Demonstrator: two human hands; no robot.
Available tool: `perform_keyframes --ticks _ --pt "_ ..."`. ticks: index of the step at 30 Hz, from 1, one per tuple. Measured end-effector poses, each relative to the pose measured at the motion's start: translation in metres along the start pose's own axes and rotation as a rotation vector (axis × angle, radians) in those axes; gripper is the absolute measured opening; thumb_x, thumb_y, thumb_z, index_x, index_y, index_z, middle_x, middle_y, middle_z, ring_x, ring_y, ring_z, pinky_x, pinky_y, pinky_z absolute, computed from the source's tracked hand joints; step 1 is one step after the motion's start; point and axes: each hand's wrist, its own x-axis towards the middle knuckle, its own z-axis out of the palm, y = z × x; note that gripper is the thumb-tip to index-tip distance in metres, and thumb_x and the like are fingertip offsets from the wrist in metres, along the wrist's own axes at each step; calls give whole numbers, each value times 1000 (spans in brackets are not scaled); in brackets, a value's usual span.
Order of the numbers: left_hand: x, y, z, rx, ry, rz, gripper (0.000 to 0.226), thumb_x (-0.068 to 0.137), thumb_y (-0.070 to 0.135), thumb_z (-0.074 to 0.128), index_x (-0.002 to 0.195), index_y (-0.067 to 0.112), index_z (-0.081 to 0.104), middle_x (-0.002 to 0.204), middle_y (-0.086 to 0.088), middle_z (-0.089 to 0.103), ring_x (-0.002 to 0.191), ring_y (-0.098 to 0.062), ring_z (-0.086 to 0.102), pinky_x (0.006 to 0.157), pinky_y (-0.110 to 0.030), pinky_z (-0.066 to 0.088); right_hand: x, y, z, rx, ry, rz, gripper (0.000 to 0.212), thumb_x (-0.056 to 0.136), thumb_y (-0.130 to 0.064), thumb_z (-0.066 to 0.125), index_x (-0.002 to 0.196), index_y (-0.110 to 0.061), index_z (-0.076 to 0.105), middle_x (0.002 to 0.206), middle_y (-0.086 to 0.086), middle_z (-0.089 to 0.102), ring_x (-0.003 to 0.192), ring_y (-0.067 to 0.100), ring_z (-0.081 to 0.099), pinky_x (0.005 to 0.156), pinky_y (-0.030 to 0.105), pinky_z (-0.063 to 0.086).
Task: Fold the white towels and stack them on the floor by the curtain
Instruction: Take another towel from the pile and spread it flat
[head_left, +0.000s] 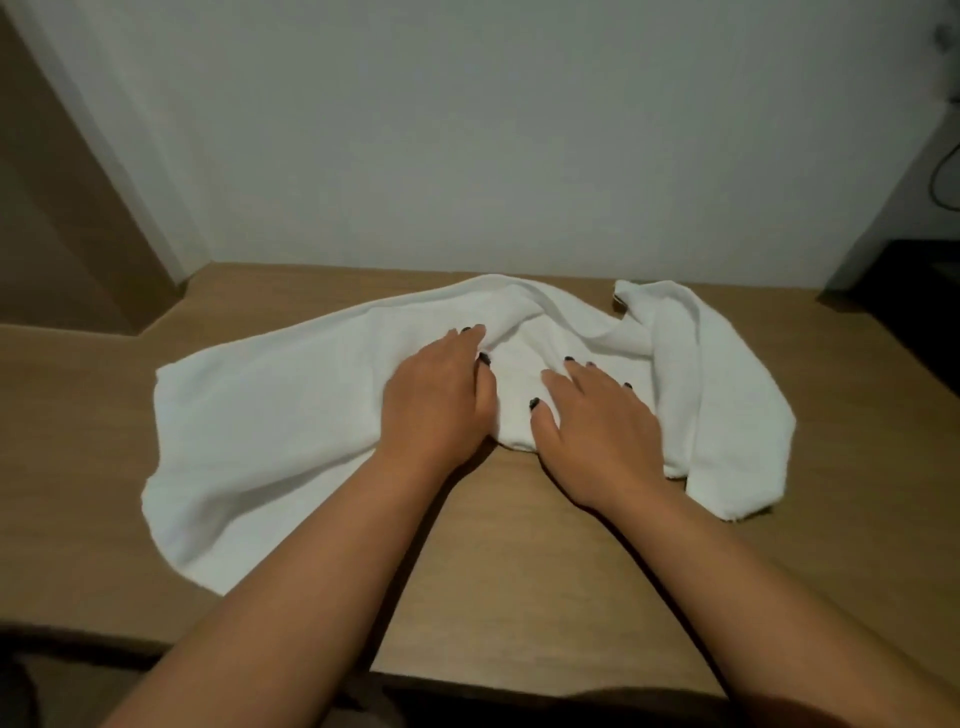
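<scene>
A pale wall (519, 130) is filling the upper half of the frame, running behind everything else. Below it a wooden table (519, 571) is taking up the lower half, its near edge lying along the bottom of the picture and its far edge meeting the wall. At the upper left a brown panel (57, 218) is standing beside the wall, and the table is stepping around its foot. At the right edge a dark piece of furniture (914, 291) is sitting just past the table's corner, with a thin dark cable (937, 182) hanging in a loop above it.

A white towel (270, 415) is lying rumpled across the middle of the table, spreading from the left centre to the right centre. Its left part is lying fairly flat, while its right part is bunching into ridges and doubling over itself near the right centre. None of it is folded neatly.

Two bare forearms are reaching in from the bottom of the frame and covering part of the towel's near edge. The left hand (436, 395) is resting palm down on the towel at the centre, fingers together, pressing flat rather than gripping. The right hand (592, 421) is lying just beside it, apart from it, fingers spread flat on the cloth. Dark polish is showing on the nails.
</scene>
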Motion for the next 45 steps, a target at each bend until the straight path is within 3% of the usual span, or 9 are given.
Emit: perform_keyframes --ticks 3,6,11,16,26,31,35,42,45 --pt "-15 2 -9 117 113 175 32 82 17 67 112 8 69 80 -6 72 67 -27 68 53 -29 48 -9 3 -3 -13 12 2 53 101 -44 23 149 -25 33 160 -1 24 146 20 20 116 44 22" --pt "-43 7 -24 217 144 305 25 74 14 62 96 5 71 62 -5 65 47 -26 57 40 -26 37 -30 7 -4 -28 21 12 54 99 -45 22 148 -25 35 157 0 29 143 22 26 113 45 27" --pt "-109 10 -49 214 72 227 27 79 19 71 103 10 66 94 -8 69 75 -28 66 49 -32 46 -78 13 -14 -30 32 57 55 98 -46 20 144 -24 41 150 2 39 134 24 37 107 43 33" --pt "-166 8 -73 111 -96 -28 60 98 34 45 150 10 26 157 -11 25 141 -27 30 110 -38 33 -118 15 -27 -49 8 31 62 95 -59 23 144 -25 40 150 3 41 132 27 42 104 44 37" --pt "-230 -23 -110 338 -106 60 50 95 20 54 142 11 39 129 -13 45 107 -30 51 88 -38 45 -171 21 -40 -87 -63 -52 73 90 -74 16 144 -30 39 151 4 40 132 27 44 103 46 39" --pt "-224 -26 -122 292 -132 12 55 90 18 59 141 19 41 138 -9 36 109 -31 53 83 -41 52 -181 27 -46 -65 -112 -227 61 95 -60 43 149 -35 33 158 -4 27 141 22 33 110 43 34" --pt "-209 -16 -118 304 -242 74 54 94 19 54 144 20 35 148 -6 30 123 -29 44 94 -41 47 -169 30 -55 350 26 -241 23 99 -27 52 110 -20 71 116 3 68 101 20 59 91 35 48" --pt "-200 -35 -131 3 -155 -19 23 99 13 40 118 16 54 119 -7 61 101 -24 57 86 -35 47 -120 32 -78 394 132 -166 29 99 -30 50 94 -11 71 94 8 69 90 31 60 82 45 48" --pt "-196 -49 -143 -182 -28 -75 14 102 17 38 106 18 51 96 -6 60 84 -19 54 72 -31 41 -104 25 -85 488 398 -81 27 101 -26 46 89 -11 66 91 5 63 86 26 56 71 35 44"
